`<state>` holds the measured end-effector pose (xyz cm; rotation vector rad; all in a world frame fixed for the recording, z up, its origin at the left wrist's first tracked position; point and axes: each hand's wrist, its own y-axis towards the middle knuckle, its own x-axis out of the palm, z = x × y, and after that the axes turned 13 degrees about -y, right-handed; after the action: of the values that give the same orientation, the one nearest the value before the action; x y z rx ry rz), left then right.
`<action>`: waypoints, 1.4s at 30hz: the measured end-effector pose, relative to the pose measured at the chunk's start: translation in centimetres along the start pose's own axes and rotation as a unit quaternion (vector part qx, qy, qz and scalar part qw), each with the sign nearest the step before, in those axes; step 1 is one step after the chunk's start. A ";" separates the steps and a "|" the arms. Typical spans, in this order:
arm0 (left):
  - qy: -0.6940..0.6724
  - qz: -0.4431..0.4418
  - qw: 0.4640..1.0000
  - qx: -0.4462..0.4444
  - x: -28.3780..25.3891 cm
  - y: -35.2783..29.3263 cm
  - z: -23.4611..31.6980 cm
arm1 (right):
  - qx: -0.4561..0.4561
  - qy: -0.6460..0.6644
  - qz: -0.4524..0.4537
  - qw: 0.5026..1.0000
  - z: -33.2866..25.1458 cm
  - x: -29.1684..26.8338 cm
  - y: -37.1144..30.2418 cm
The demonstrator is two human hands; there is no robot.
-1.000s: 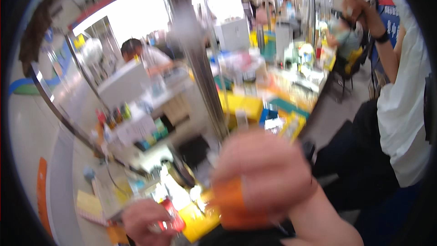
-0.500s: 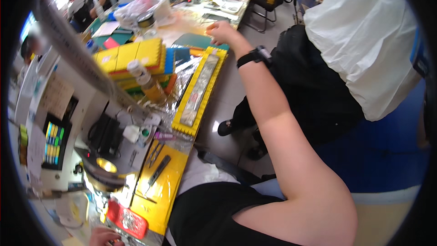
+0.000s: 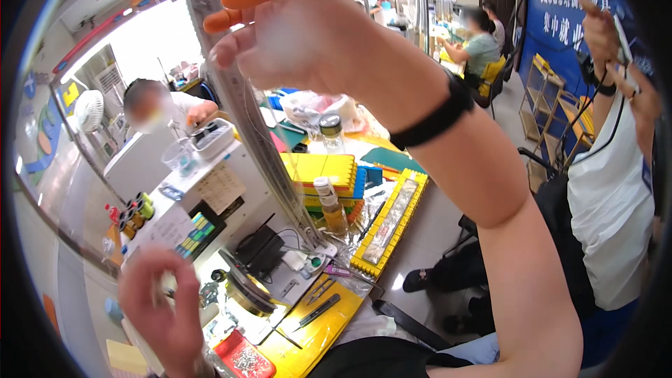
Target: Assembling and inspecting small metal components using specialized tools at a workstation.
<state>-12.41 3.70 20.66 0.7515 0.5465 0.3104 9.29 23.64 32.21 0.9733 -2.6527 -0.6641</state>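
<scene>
My right hand (image 3: 301,31) is raised close to the camera at the top, in front of a grey post. Orange covers sit on two of its fingertips; the fingers point left, apart, with nothing seen between them. A black band circles the wrist. At the lower left, my left hand (image 3: 157,301) is lifted with curled fingers, smeared by motion, so whether it holds anything is unclear. Nearest to it are a red tray (image 3: 225,347) of small shiny pieces and a round black ring-shaped device (image 3: 248,292). A yellow mat (image 3: 283,358) carries tweezers (image 3: 320,290) and a dark slim tool (image 3: 320,310).
A long yellow tray (image 3: 389,222) lies along the bench's right edge. Beyond stand a bottle of amber liquid (image 3: 334,218), stacked yellow trays (image 3: 318,168) and a lidded jar (image 3: 331,136). A standing person in white (image 3: 609,210) is at right; another person (image 3: 178,108) sits across the partition.
The view has tilted up and swung left. My right hand has come up from above the bench, closer to the camera. My left hand has risen from beside the red tray.
</scene>
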 end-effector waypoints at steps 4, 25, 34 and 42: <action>-0.143 0.033 0.988 0.044 2.7 10.0 -0.2 | 0.101 -0.099 -0.119 0.983 -1.7 -3.0 4.9; -0.103 0.076 0.984 0.124 7.3 26.6 -6.0 | -0.190 -0.722 0.142 0.650 -0.5 2.0 5.6; -0.180 -0.064 0.980 0.049 8.1 25.6 -2.3 | -0.315 -0.240 0.383 0.834 0.6 -30.3 -7.3; -0.138 -0.060 0.988 0.045 6.3 26.8 -5.8 | -0.097 -0.197 0.228 0.949 -2.1 -13.3 -8.7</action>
<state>-12.59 28.42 34.10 0.8292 0.3421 0.0680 24.81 25.79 28.93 0.1622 -2.9132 -1.0603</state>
